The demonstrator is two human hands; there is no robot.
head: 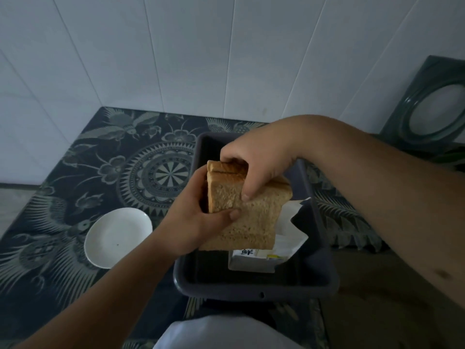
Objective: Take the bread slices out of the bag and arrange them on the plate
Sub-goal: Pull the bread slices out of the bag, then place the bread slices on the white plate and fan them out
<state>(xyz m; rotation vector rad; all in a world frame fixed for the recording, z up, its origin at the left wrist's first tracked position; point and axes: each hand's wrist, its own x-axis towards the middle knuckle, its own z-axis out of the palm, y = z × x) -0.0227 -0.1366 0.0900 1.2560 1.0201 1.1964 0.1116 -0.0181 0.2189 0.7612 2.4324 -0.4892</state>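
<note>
A stack of brown bread slices (247, 220) is held in the air above a dark tray (254, 289). My left hand (198, 217) grips the stack from the left and below. From above, my right hand (259, 162) pinches the front slices, which stick up a little from the rest. The white bread bag (281, 244) lies in the tray under the bread, its mouth open. A white round plate (117, 236) sits bare on the patterned cloth, left of the tray.
The table wears a dark cloth with a pale bird and flower pattern (156, 172). White wall panels stand behind. A dark green frame with an oval opening (435, 109) leans at the far right.
</note>
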